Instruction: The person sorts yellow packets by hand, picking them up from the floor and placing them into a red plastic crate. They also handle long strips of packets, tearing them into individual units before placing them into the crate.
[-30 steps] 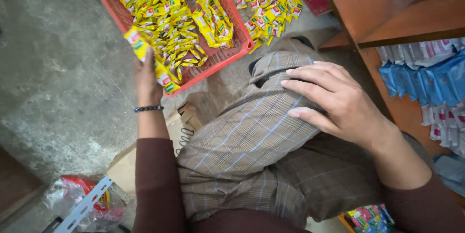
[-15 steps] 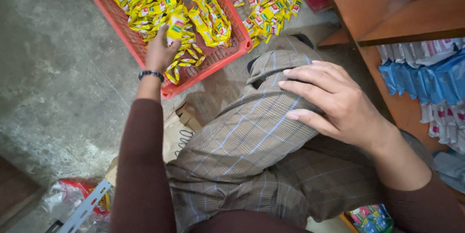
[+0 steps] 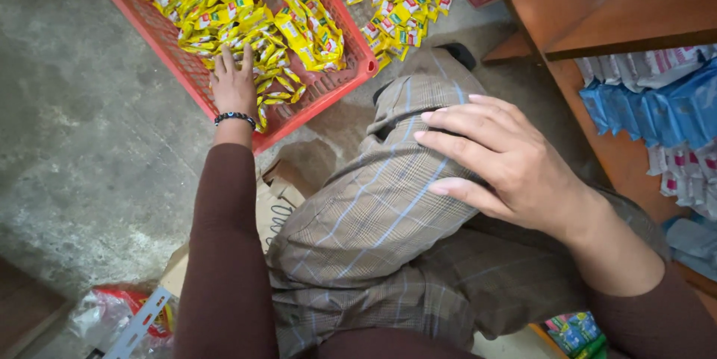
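Observation:
My left hand reaches into a red plastic crate and lies flat on a heap of small yellow sachets, fingers spread over them. A beaded bracelet sits on that wrist. My right hand rests open on my knee, on checked grey trousers, holding nothing. A second pile of yellow sachets lies on the floor just right of the crate.
A wooden shelf unit stands at the right, with blue and white packets stacked inside. Cardboard lies under my leg. A clear bag with red contents is at the bottom left on the concrete floor.
My left hand moved from the crate's near rim further in, onto the sachets. My right hand stayed on the knee.

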